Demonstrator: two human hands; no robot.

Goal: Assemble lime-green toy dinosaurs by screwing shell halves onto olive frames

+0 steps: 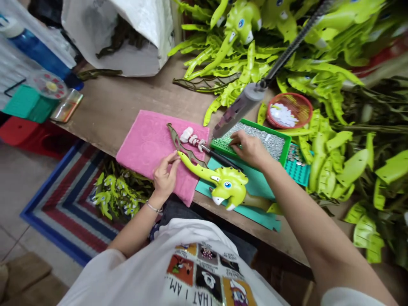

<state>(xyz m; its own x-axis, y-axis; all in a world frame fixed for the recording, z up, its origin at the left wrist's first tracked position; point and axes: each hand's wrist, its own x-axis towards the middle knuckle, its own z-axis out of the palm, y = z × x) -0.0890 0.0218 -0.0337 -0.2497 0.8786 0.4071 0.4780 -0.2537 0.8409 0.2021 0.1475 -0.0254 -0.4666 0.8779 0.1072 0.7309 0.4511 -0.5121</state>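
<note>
risk first: toy dinosaur (pixel 223 182) overhangs the bench edge head-down, half on the pink towel (pixel 143 144), half on the teal mat (pixel 258 187). only the left hand (pixel 164 174) steadies it, fingers curled and pinching the thin tail end; a loosened pinch could let the heavy head tip it off. right hand (pixel 250 146) has its fingertips dipped in the screws (pixel 270 142) of the green tray (pixel 285 138); whether one is caught, cannot tell. a careless drag could scatter them. hanging screwdriver (pixel 237 110) sits just beside the knuckles and could be bumped.

materials: toy glossy lime plastic, hollow-looking, horned. towel soft, looped. screws small, bright metal. dark wing piece (pixel 177 140) flat, ribbed, lying along the tail.
</note>
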